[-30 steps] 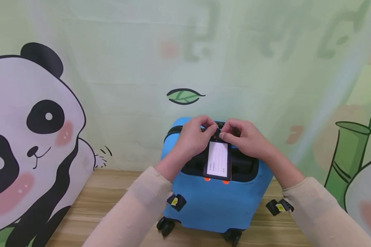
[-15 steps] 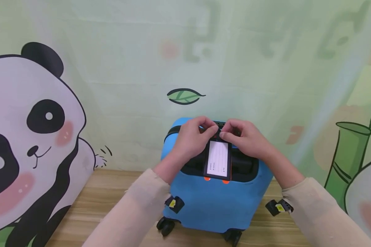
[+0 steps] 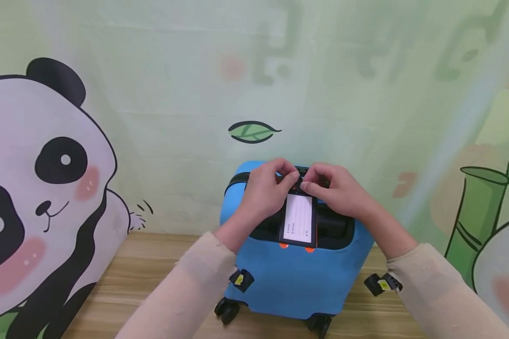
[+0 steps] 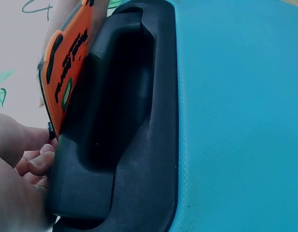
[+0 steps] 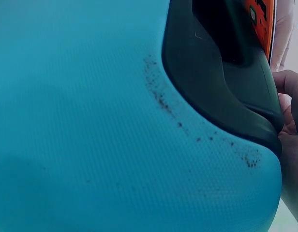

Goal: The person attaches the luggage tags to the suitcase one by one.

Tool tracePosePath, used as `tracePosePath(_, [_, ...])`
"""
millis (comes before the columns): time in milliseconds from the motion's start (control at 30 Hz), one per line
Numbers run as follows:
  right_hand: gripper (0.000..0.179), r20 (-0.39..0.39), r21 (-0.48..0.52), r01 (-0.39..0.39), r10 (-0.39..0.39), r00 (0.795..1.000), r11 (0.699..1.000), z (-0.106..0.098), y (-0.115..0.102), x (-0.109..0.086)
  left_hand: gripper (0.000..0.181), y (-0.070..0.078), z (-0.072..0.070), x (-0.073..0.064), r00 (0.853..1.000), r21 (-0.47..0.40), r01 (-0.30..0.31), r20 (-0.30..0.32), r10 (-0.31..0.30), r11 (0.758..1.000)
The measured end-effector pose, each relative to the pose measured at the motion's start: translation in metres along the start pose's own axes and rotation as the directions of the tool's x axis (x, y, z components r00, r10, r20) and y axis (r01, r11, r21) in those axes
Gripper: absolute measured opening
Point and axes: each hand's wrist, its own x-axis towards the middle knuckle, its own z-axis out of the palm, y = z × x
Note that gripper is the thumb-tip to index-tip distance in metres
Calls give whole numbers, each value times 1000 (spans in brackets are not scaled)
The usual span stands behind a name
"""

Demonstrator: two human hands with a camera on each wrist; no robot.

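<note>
A blue suitcase (image 3: 297, 282) stands upright on its wheels. Over its black handle recess (image 3: 338, 231) lies a luggage tag (image 3: 298, 219), its white name card facing up. The left wrist view shows the tag's orange back (image 4: 70, 63) with black marks. Thumb and index finger of my left hand (image 3: 266, 189) pinch the tag's short black strap (image 3: 298, 185) from the left. From the right, my right hand (image 3: 341, 192) pinches the same strap, fingertips close to the left ones. The strap's fastening is mostly hidden by the fingers. Both hands sit above the handle.
The suitcase stands on a wood-grain surface (image 3: 161, 268). Behind it hangs a pale green backdrop (image 3: 174, 94) with a printed panda (image 3: 63, 207) on the left and bamboo (image 3: 477, 212) on the right. Black wheels (image 3: 227, 310) show at the suitcase's foot.
Both hands stay at the strap, with only slight shifts of the left wrist and forearm. The tag and suitcase keep their place.
</note>
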Motion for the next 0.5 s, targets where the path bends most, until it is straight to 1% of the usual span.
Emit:
tracePosePath(233, [11,0,-12,-13,13,1000,1000,0,-1,0,14,-3,1,1,1000,25,-29,-10,30,999])
tracePosePath(333, [11,2,-14,-19,19,1000,1000,0,-1,-1,15,-6,-1,1,999,11,-53,-6,53,999])
tracePosePath(500, [12,2,-7,-27,27,1000,1000,0,-2,-1,17,-10,-5,0,997,-21,-81,19,81,997])
